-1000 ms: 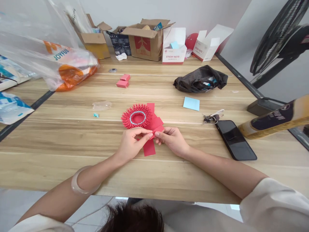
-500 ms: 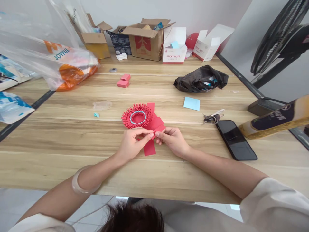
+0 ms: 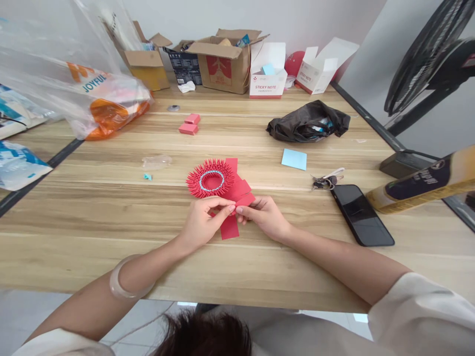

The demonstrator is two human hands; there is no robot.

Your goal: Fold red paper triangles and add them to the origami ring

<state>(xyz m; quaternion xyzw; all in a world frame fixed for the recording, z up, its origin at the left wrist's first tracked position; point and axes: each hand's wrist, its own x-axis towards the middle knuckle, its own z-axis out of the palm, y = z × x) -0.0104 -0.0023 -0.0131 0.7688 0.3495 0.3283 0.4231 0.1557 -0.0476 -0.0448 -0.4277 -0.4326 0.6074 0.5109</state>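
Both hands are pinching one small red paper slip [image 3: 233,210] between them, the left hand [image 3: 203,221] and right hand [image 3: 266,215] each closing thumb and forefinger on it just above the table [image 3: 111,207]. It is sitting just in front of the red spiked paper ring [image 3: 211,179], over loose red slips [image 3: 230,226]. Folding well likely means keeping edges matched and pressing the crease firmly. The slip's long axis cannot be told; fingers are hiding most of it.
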